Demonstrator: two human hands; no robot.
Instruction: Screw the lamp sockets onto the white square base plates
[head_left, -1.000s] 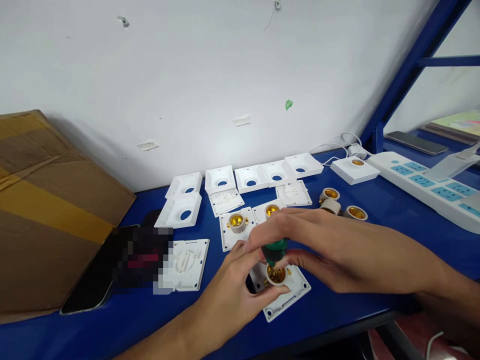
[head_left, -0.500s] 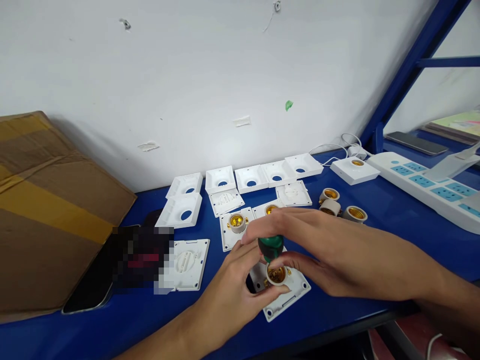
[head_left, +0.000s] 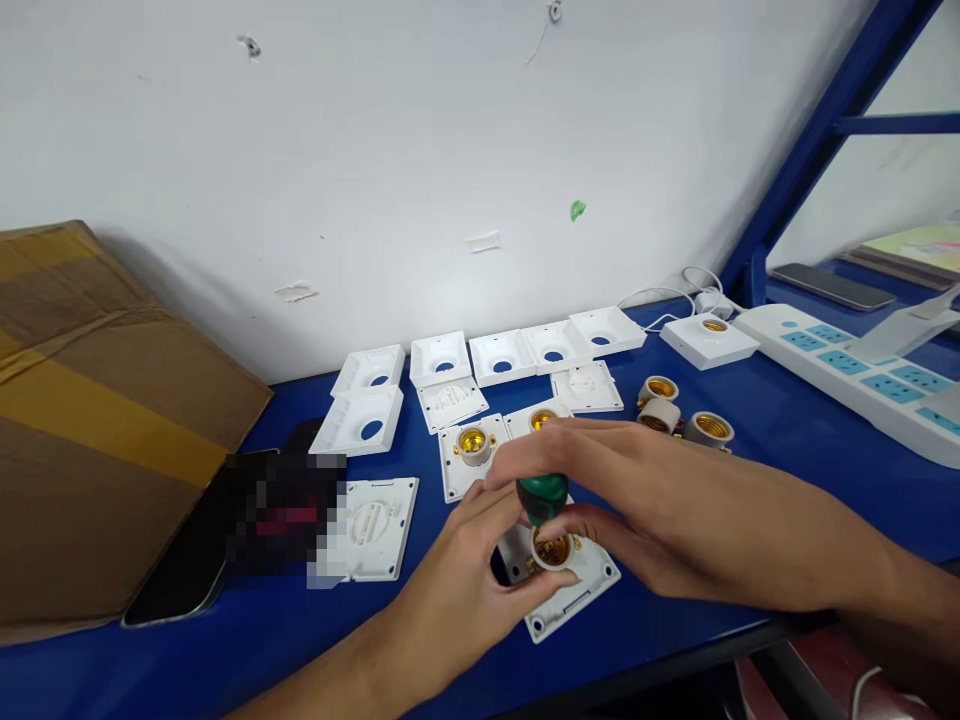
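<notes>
My right hand (head_left: 637, 500) is closed on the green and black handle of a screwdriver (head_left: 543, 498), which stands upright over a lamp socket (head_left: 553, 549). Its tip is hidden inside the socket's brass-coloured shell. The socket sits on a white square base plate (head_left: 574, 600) near the table's front. With thumb and fingers, my left hand (head_left: 480, 560) grips the socket from the left side. Just behind, a second base plate (head_left: 452, 480) carries another lamp socket (head_left: 474, 444), and a third socket (head_left: 541, 417) shows partly above my right hand.
Several white covers (head_left: 499, 358) with round holes line the wall. Loose sockets (head_left: 709, 429) lie to the right, near a white power strip (head_left: 847, 370). A bare base plate (head_left: 382, 545) lies left, beside a cardboard box (head_left: 112, 430). A phone (head_left: 832, 286) rests at the back right.
</notes>
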